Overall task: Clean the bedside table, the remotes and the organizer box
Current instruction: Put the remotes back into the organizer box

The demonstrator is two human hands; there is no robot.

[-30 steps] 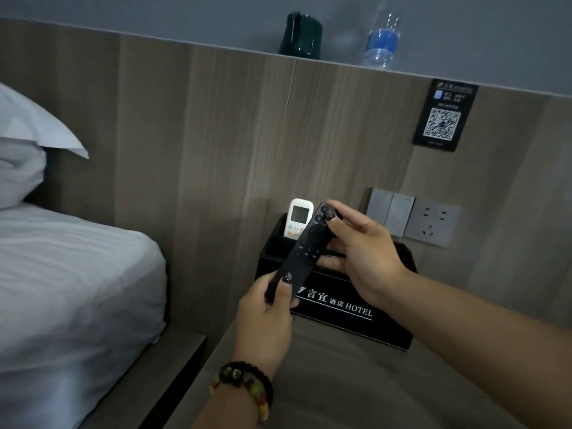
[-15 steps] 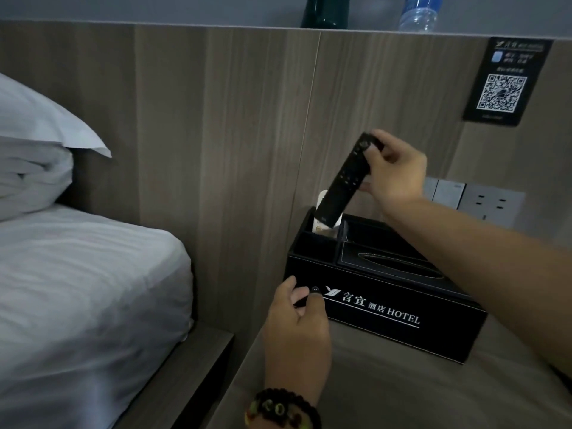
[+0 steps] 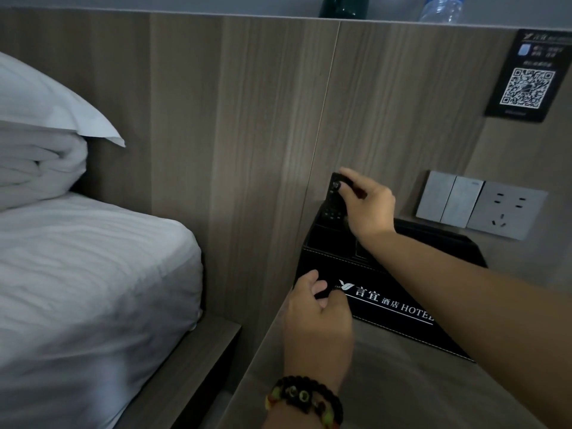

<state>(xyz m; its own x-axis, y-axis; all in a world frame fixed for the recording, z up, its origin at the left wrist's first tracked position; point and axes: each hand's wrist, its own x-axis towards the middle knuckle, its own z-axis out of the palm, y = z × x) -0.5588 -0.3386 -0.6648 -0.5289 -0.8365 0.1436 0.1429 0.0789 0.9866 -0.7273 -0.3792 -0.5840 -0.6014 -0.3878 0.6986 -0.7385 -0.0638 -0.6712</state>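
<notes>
- The bed (image 3: 93,274) with its white pillow (image 3: 46,97) is filling the left half of the frame, and the wood wall panel (image 3: 247,119) is running across the top; neither is part of my job.
- The bedside table (image 3: 402,391) is lying at the lower right, its bare wood top showing below the box. I am seeing no cloth or wipe anywhere, so I am judging that the wiping of the table is not underway at this moment, and I cannot tell whether it is already done.
- The organizer box (image 3: 387,305) is sitting on the table at centre right, against the wall, its printed front face turned toward me.
- My right hand (image 3: 368,205) is reaching in from the lower right, forearm crossing over the box, fingers curled around the top end of the black remote (image 3: 332,202). I am holding it upright with its lower end already down in the box's back-left compartment, so I am judging this to be the putting-back step.
- My left hand (image 3: 318,308), a bead bracelet (image 3: 305,400) on the wrist, is coming up from the bottom centre and resting at the box's front-left corner, thumb and fingers loosely curled there. It looks like a steadying touch, not a full grasp.
- A second remote is not showing; my hand may be hiding it.
</notes>
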